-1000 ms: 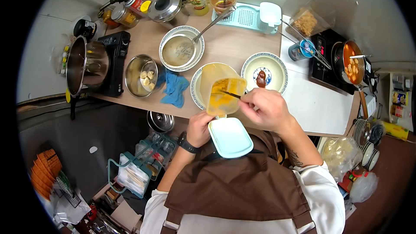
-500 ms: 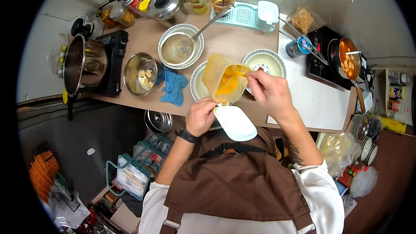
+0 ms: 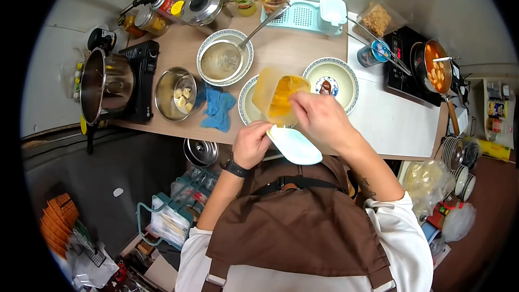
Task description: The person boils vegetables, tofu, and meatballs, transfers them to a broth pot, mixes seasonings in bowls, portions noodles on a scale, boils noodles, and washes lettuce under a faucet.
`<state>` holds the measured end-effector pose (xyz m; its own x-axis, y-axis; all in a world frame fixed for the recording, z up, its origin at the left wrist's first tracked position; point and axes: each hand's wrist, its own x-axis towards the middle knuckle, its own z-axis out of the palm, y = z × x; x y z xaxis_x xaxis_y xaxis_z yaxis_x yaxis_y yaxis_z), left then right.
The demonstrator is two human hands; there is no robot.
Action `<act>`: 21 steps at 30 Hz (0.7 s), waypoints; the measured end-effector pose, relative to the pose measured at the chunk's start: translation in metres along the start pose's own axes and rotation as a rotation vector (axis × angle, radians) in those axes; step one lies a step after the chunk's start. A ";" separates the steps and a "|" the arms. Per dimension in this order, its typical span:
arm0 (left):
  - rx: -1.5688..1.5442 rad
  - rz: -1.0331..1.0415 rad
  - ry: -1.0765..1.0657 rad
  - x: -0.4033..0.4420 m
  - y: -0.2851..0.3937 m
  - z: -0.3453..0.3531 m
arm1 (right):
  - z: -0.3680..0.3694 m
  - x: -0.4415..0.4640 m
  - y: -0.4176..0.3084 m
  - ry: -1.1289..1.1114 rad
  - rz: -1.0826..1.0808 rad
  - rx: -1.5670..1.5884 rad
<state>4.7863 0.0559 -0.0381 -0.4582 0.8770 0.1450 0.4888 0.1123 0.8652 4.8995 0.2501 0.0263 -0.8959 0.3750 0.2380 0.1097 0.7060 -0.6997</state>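
The left hand (image 3: 252,145) grips the container (image 3: 266,95) by its rim beside the hanging lid (image 3: 296,146), holding it tilted above a patterned bowl (image 3: 247,104), with yellow powder (image 3: 282,96) inside. The right hand (image 3: 323,120) is at the container's mouth, fingers curled, though they hide whatever they may hold, so I cannot tell; a second bowl (image 3: 346,83) with red sauce (image 3: 325,87) sits just beyond.

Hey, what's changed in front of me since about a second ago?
Your right hand has moved forward and slightly left to the mouth of the yellow-stained container; the dark handle it held is now hidden. The pale blue lid has shifted forward, away from your body. Your left hand still holds the container. The blue cloth hasn't moved.
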 end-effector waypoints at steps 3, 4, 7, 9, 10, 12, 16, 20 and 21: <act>0.006 -0.026 0.011 -0.001 0.000 -0.006 | -0.007 0.003 0.010 0.021 0.041 -0.048; 0.000 -0.025 0.000 -0.001 0.003 -0.008 | -0.011 0.003 0.008 0.043 0.033 -0.035; -0.001 -0.049 -0.013 -0.004 0.003 -0.007 | -0.002 -0.004 0.015 0.009 -0.050 -0.069; 0.011 -0.058 -0.020 -0.005 0.001 -0.009 | -0.002 -0.007 0.020 -0.071 -0.144 -0.150; 0.017 -0.057 -0.024 -0.006 0.000 -0.010 | -0.005 -0.006 0.020 -0.071 -0.169 -0.180; 0.024 -0.070 -0.032 -0.011 0.000 -0.010 | -0.012 -0.009 0.013 -0.076 -0.203 -0.235; 0.046 -0.071 -0.047 -0.010 0.000 -0.012 | 0.003 -0.017 0.024 -0.162 -0.252 -0.164; 0.089 -0.083 -0.042 -0.014 0.002 -0.011 | 0.026 -0.028 0.033 -0.075 -0.208 -0.046; 0.097 -0.077 -0.048 -0.015 0.000 -0.011 | 0.031 -0.028 0.036 -0.064 -0.193 0.009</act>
<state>4.7852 0.0377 -0.0350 -0.4622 0.8851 0.0547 0.5244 0.2230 0.8218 4.9153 0.2464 -0.0267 -0.9256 0.1940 0.3250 -0.0703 0.7557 -0.6512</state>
